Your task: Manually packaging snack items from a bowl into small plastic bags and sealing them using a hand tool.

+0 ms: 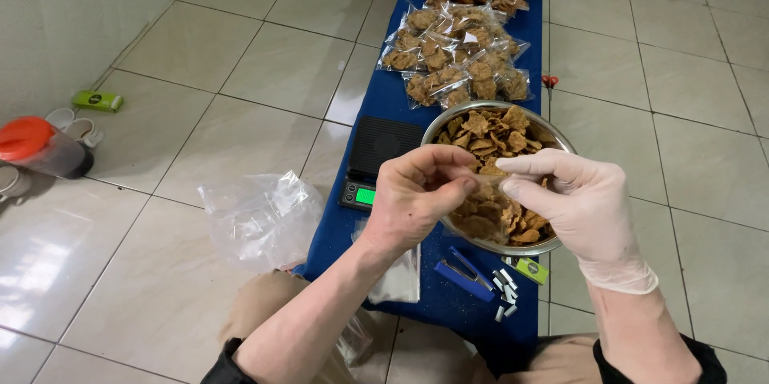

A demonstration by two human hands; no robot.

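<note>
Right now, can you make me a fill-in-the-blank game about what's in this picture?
1. The right hand wears a thin white ____, but the left hand is bare.
2. Both hands are above a round metal ____ full of brown chips.
3. The digital scale sits on a long cloth coloured ____.
4. Near the person lies a blue ____ beside loose strips of staples.

Missing words: glove; bowl; blue; stapler

My left hand (416, 196) and gloved right hand (581, 208) cover near part of metal bowl (553, 134). Thing pinched between fingertips too thin and clear to tell. Packed snack bags (456, 56) cut off at top edge. Orange-lidded jug (36, 148) cut off at left edge.
</note>
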